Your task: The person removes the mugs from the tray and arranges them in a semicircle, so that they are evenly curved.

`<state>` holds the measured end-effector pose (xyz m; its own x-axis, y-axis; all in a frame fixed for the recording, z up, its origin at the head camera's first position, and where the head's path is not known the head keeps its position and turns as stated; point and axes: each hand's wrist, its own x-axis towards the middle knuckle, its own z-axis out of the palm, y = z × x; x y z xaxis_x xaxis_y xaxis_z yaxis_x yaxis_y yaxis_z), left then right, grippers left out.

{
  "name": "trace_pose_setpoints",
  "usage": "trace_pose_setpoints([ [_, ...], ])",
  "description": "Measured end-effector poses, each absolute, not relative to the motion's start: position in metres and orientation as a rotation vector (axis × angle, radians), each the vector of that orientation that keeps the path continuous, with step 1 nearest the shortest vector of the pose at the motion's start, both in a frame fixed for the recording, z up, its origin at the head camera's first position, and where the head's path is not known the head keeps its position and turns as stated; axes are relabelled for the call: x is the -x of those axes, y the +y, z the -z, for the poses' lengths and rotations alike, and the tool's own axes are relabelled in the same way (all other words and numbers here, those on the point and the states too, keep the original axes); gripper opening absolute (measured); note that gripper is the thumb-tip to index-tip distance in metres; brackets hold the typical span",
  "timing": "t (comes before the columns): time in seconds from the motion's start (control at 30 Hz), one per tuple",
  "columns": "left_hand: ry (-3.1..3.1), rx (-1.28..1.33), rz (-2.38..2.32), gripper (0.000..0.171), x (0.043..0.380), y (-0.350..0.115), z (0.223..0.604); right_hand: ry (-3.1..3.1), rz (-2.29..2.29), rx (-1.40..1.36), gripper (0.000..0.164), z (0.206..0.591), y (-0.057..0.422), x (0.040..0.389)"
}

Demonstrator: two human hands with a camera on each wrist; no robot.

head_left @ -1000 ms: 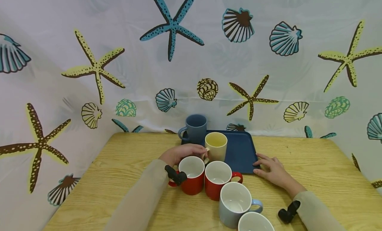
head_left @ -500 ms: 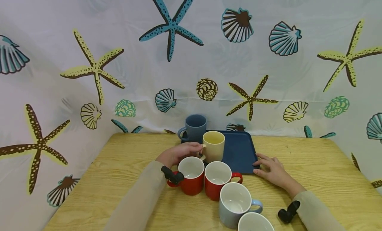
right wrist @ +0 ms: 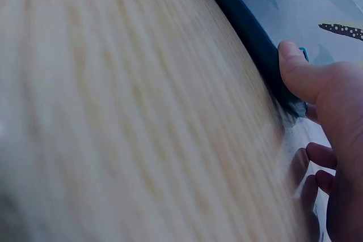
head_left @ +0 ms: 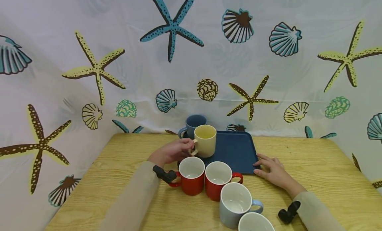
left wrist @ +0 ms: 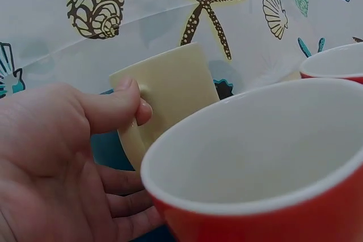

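Note:
My left hand point(head_left: 173, 150) pinches the handle of a pale yellow mug point(head_left: 205, 145) between thumb and forefinger. Upright, the mug is over the left part of a dark blue tray point(head_left: 237, 151); I cannot tell whether its base touches the tray. In the left wrist view, the thumb point(left wrist: 116, 106) presses the handle while the lower fingers stay loose. Behind the yellow mug, a blue mug point(head_left: 189, 122) stands partly hidden at the tray's back left. My right hand point(head_left: 273, 171) touches the tray's front right corner, its thumb point(right wrist: 298, 75) against the rim in the right wrist view.
Two red mugs with white insides, a left one point(head_left: 192, 183) and a right one point(head_left: 215, 188), stand just in front of the tray. A light blue mug point(head_left: 234, 212) and a cut-off white-lined mug point(head_left: 256, 222) are nearer. A patterned curtain point(head_left: 191, 68) hangs behind the wooden table point(head_left: 119, 164).
The left hand has carried the yellow mug leftward and farther back, so it now partly covers the blue mug. The right hand and the tray have stayed in place.

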<state>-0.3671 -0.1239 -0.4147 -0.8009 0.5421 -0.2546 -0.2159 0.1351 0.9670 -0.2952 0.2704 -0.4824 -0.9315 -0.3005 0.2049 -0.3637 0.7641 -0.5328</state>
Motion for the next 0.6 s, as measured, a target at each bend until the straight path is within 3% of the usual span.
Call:
trace_pose_setpoints([
  [0.6,1.878,-0.379,-1.808,0.020,0.354,-0.147,0.417,-2.858,-0.883,-0.541,0.031,0.481,0.271,0.296],
])
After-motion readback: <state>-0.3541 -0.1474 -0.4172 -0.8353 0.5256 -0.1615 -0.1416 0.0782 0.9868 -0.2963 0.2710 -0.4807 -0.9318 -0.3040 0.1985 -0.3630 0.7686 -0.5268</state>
